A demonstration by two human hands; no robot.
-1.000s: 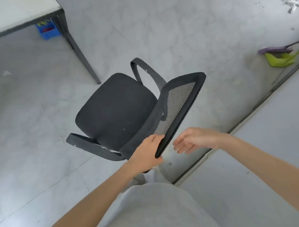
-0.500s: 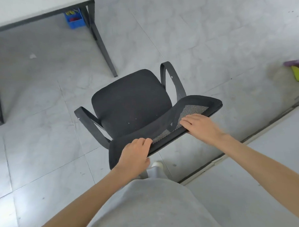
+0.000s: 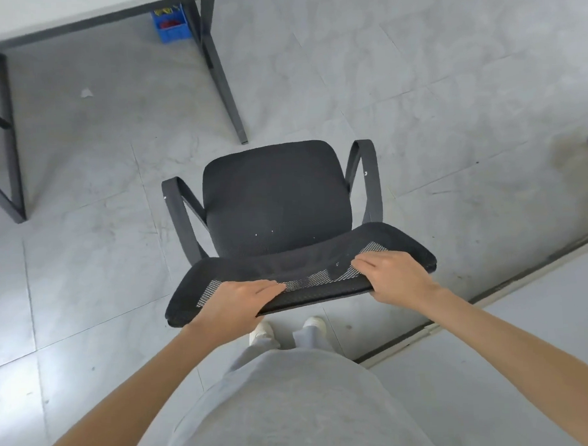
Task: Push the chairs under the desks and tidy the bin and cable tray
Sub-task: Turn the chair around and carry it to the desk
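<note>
The black chair [image 3: 274, 196] is standing on the grey tiled floor [image 3: 414, 82], out in the open just short of the desk [image 3: 74, 16], its seat facing the gap between the desk's two dark leg frames. Its front edge is sitting close to the right-hand desk leg [image 3: 224, 91] but not touching it.

The person is standing directly behind the mesh backrest [image 3: 298, 273]. The left hand [image 3: 235, 304] is lying over the top rail near its left end, fingers laid forward on the mesh with the thumb tucked under the rail; the right hand [image 3: 394, 280] is holding the rail near its right end in the same way.

Judging from this, the step in hand is rolling the chair forward under the desk. To do it well, the person is likely needing to steer a little left, so the right armrest [image 3: 368, 179] is clearing that desk leg, and to be pushing evenly with both hands so the chair is not swivelling. A blue bin [image 3: 171, 26] is sitting on the floor under the desk's far edge, beside the same leg frame.
</note>
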